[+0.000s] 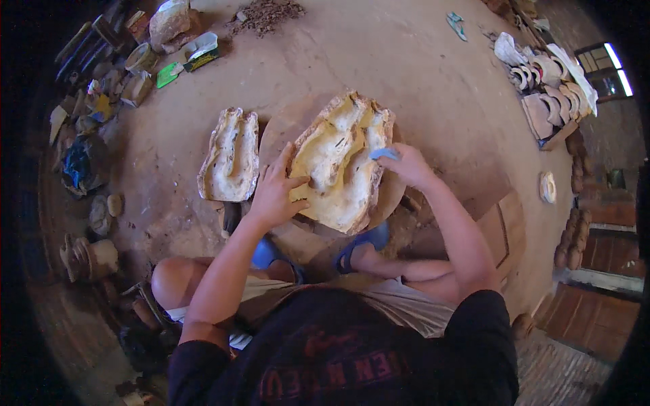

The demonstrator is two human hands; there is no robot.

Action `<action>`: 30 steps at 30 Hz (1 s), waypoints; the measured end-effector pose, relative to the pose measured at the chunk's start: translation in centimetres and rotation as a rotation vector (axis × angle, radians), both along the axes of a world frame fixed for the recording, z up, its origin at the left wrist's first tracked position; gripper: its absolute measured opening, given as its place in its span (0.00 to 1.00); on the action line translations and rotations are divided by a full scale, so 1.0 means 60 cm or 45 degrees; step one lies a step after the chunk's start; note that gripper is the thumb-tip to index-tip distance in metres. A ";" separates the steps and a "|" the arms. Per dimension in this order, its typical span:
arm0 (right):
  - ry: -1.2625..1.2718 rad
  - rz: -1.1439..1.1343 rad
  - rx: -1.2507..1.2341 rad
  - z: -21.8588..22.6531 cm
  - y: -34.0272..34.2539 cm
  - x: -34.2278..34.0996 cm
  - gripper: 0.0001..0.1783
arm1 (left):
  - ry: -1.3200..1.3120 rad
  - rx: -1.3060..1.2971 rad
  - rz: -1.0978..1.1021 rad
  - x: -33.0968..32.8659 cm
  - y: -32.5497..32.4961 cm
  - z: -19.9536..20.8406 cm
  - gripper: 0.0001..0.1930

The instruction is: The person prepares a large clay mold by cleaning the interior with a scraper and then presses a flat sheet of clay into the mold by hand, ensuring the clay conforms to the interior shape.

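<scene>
A large cream-yellow plaster mould (333, 196) with long curved hollows and a rough brown rim lies on a round board (276, 128) in front of me. My left hand (274, 193) rests at its left edge with fingers spread, holding nothing. At the right edge, my right hand (409, 166) pinches a small light-blue sponge (384, 154) against or just above the mould's rim; I cannot tell which. A smaller, narrower mould half (230, 159) lies to the left, hollow side up, close to my left hand.
My feet in blue clogs (266, 254) are just below the board. Left stand a green-and-black tub (201, 51), a bucket (141, 59) and clutter. Curved clay pieces (555, 105) are stacked at the right. Dark crumbs (267, 15) are heaped far off; flat cardboard (504, 230) lies at right.
</scene>
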State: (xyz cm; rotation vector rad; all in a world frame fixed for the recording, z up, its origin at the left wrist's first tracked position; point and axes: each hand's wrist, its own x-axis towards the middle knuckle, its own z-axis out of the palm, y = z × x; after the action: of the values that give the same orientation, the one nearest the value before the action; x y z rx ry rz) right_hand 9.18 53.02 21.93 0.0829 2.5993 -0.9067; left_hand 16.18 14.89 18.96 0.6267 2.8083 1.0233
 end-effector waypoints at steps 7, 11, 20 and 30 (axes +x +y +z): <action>0.054 0.074 -0.064 0.050 -0.058 0.110 0.25 | 0.159 0.055 0.042 0.032 0.012 -0.006 0.21; -0.050 -0.007 0.058 0.045 -0.048 0.173 0.25 | 0.179 0.086 0.064 0.052 0.037 -0.014 0.16; -0.124 0.580 0.181 0.028 -0.110 0.438 0.22 | 0.281 0.197 0.277 0.088 0.035 0.019 0.10; -0.179 0.440 0.293 -0.064 -0.085 0.525 0.19 | 0.497 0.699 1.037 -0.009 -0.464 0.128 0.22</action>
State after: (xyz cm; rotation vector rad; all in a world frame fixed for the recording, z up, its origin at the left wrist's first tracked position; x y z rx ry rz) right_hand 40.67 47.92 18.11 -0.2266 2.4701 -0.4619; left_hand 15.63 -12.95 26.65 -0.4241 3.1678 2.0306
